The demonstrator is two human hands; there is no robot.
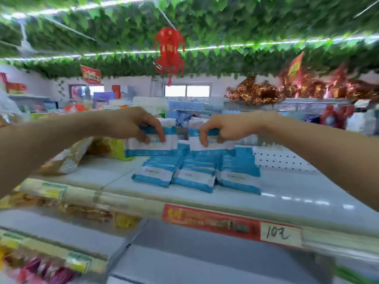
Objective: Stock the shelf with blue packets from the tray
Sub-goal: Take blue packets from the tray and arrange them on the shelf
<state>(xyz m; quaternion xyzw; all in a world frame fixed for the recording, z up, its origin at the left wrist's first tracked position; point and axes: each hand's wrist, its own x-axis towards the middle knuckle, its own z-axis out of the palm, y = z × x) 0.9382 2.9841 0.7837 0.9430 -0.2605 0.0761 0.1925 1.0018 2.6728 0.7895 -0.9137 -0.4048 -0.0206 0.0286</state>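
Observation:
My left hand (134, 125) pinches the top edge of a blue and white packet (151, 147), which hangs upright above the top shelf (287, 191). My right hand (220, 129) pinches the top of a second blue and white packet (213, 148) beside it. Both packets hover over three rows of the same blue packets (194, 173) lying stacked on the shelf. The tray is not in view.
Tan and yellow snack bags (67, 158) lie on the shelf to the left. A red price strip marked 102 (231, 224) runs along the shelf's front edge. Lower shelves (57, 228) with goods sit below left. A perforated white back panel (281, 158) stands behind at right.

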